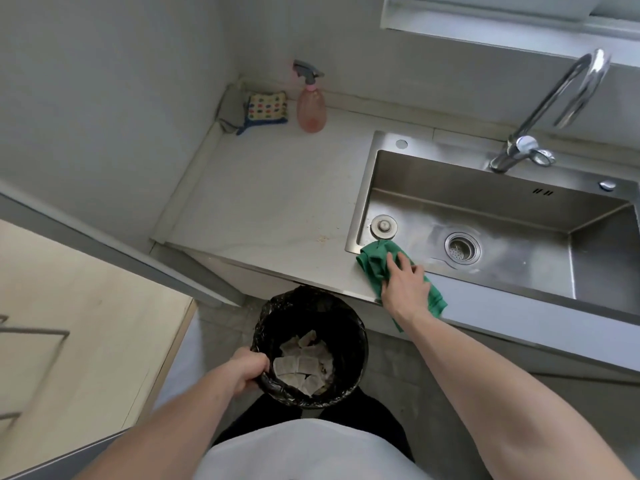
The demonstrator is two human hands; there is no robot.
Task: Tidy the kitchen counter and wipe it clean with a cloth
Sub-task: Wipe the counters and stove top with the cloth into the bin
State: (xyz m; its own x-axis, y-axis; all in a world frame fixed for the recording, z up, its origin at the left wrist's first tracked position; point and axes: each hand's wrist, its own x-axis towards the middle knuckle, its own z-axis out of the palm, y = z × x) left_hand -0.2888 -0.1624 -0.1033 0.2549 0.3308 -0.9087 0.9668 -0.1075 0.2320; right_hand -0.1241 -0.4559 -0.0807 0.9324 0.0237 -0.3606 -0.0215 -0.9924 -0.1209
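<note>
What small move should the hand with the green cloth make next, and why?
Probably sweep the green cloth leftward along the counter's front edge. The right hand presses it at the sink's corner; crumbs lie just left of it, and the left hand holds the bin below that edge to catch them.

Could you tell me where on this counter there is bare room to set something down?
The widest bare patch of counter lies between the pink spray bottle at the back, the sink on the right and the front edge, apart from crumbs. The back corner is crowded by a dotted sponge. The right hand presses a green cloth at the sink's front corner.
</note>
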